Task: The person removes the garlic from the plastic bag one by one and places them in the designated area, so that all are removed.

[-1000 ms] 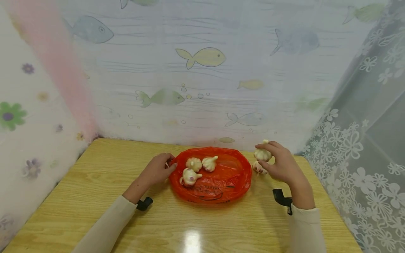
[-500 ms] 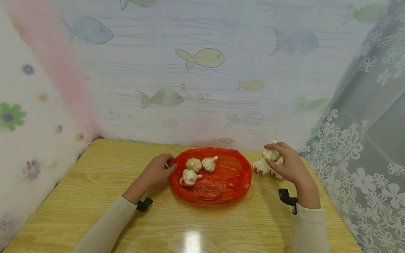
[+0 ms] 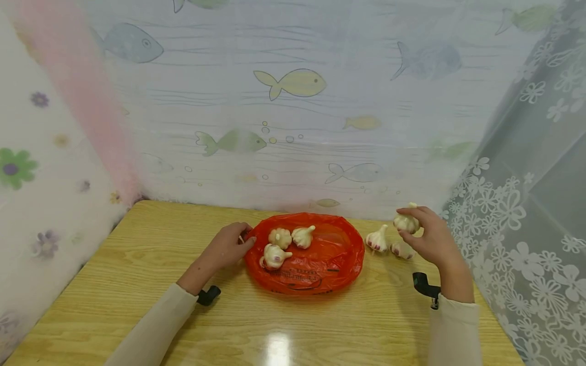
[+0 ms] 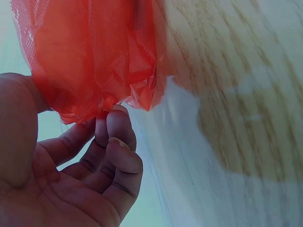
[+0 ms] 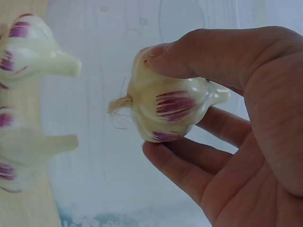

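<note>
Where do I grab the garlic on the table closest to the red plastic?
I'd pinch the near garlic around its fat, round middle, coming down from above. Its skinny neck points up, and the red plastic and second garlic sit on either side, so thumb in front, fingers behind should probably fit best.

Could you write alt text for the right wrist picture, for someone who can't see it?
A right hand pinches a purple-streaked garlic bulb, its stringy roots pointing left. Two more bulbs, cut off by the left edge, rest on a pale wooden table.
</note>
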`<action>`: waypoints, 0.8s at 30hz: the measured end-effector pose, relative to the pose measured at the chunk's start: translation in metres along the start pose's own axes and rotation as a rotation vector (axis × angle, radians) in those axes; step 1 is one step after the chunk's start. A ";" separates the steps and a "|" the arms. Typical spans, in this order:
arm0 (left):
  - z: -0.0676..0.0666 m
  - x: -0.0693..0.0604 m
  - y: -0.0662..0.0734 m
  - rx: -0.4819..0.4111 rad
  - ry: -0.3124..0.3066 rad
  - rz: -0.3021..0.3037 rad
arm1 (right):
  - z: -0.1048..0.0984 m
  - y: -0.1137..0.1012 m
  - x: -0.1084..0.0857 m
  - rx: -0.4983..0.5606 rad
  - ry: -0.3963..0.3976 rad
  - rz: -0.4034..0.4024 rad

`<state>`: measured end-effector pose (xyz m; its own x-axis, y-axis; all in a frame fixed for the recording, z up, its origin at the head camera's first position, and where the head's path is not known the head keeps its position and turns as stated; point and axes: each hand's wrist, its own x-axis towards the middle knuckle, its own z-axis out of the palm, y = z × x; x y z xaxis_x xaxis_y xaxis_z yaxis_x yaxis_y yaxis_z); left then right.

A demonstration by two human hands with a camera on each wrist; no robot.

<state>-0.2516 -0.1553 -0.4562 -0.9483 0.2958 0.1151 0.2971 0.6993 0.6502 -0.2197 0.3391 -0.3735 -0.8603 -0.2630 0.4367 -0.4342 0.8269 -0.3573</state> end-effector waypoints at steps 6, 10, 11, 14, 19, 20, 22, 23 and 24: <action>0.000 -0.001 0.001 0.000 0.002 0.001 | -0.006 0.007 -0.005 -0.006 0.021 0.030; 0.000 -0.001 0.001 -0.002 0.001 -0.004 | -0.008 0.014 -0.008 -0.025 0.034 0.040; 0.000 -0.001 0.001 -0.003 0.000 -0.006 | -0.008 0.016 -0.009 -0.028 0.037 0.040; 0.000 -0.001 0.000 -0.005 -0.002 -0.010 | -0.008 0.022 -0.011 -0.042 0.056 0.036; 0.000 -0.001 0.000 0.002 -0.003 -0.010 | -0.008 0.033 -0.015 -0.038 0.066 0.060; 0.000 -0.001 0.000 0.004 -0.004 -0.011 | -0.008 0.035 -0.016 -0.036 0.067 0.067; 0.000 -0.001 0.001 0.004 -0.005 -0.013 | -0.007 0.039 -0.017 -0.040 0.068 0.081; -0.001 -0.001 0.001 0.004 -0.006 -0.010 | -0.007 0.040 -0.018 -0.041 0.066 0.089; -0.001 -0.001 0.001 0.005 -0.007 -0.008 | -0.007 0.042 -0.018 -0.040 0.062 0.100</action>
<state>-0.2505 -0.1553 -0.4551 -0.9498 0.2946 0.1048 0.2900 0.7046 0.6476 -0.2203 0.3821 -0.3908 -0.8802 -0.1484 0.4509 -0.3352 0.8668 -0.3691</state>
